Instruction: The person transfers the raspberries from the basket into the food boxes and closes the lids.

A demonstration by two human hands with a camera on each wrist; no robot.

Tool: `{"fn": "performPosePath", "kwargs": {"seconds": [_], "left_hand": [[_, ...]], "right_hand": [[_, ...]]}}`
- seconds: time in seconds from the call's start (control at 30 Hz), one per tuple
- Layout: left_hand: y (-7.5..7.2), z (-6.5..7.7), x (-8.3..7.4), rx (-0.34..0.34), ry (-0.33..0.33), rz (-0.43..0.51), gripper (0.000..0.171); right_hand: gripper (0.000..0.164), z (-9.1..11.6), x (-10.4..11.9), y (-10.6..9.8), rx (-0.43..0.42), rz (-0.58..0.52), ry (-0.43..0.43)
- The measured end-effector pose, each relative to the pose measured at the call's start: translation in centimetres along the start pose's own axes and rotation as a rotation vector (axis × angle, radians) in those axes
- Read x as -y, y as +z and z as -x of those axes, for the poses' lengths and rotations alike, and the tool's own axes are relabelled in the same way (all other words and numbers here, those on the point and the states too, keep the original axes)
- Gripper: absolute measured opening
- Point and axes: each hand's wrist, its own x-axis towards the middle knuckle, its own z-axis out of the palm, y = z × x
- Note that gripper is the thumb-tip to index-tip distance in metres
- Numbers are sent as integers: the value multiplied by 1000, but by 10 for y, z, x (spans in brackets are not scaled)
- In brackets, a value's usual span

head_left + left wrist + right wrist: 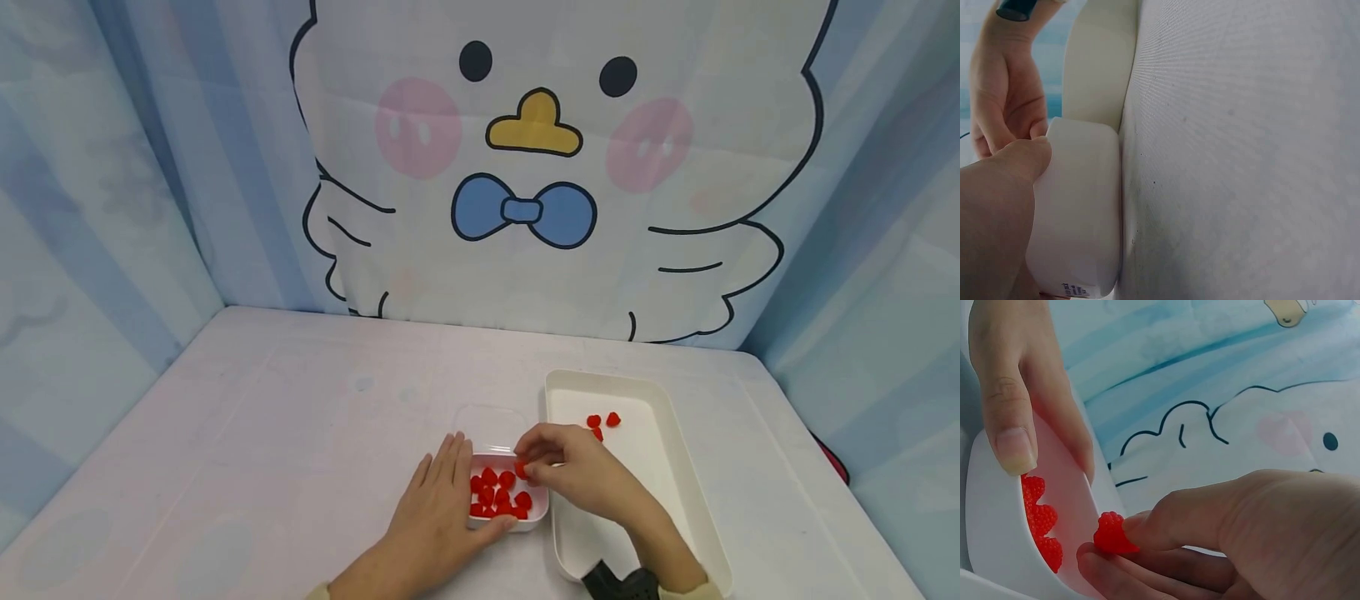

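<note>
Between thumb and fingers, my right hand (573,467) pinches a red raspberry (1111,534), held over the right side of a small white plastic box (532,521). Several more red raspberries (502,496) lie inside the box. Along the box's left side rests my left hand (438,508), its fingers straight and its thumb across the near rim. In the left wrist view, that thumb touches the top of the box wall (1079,200). The right wrist view shows only some of the raspberries in the box; the near wall hides the others.
A shallow white tray (675,475) stands right beside the box, with a few red raspberries (613,419) near its far end. A clear lid (491,425) extends behind the box. The table has a pale cloth (262,433), and a printed curtain (525,283) hangs behind.
</note>
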Motion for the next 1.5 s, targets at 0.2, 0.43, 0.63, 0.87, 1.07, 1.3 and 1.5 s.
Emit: {"fn": "performPosePath", "kwargs": {"seconds": [0.2, 0.43, 0.63, 0.87, 1.07, 1.3, 1.5], "left_hand": [[0, -1, 0, 5, -8, 7, 106], [0, 0, 1, 4, -2, 1, 107], [0, -2, 0, 11, -12, 9, 108], [0, -1, 0, 14, -9, 12, 108], [0, -2, 0, 15, -15, 11, 109], [0, -1, 1, 17, -16, 19, 109], [-1, -1, 0, 14, -11, 30, 107]], "right_hand": [[15, -1, 3, 3, -7, 61, -3], [18, -2, 5, 7, -17, 119, -16], [21, -2, 6, 8, -27, 139, -22], [21, -1, 7, 8, -32, 129, -28], [22, -1, 8, 9, -30, 120, -20], [21, -1, 8, 11, -41, 116, -19], [22, 0, 8, 12, -52, 141, -23]]}}
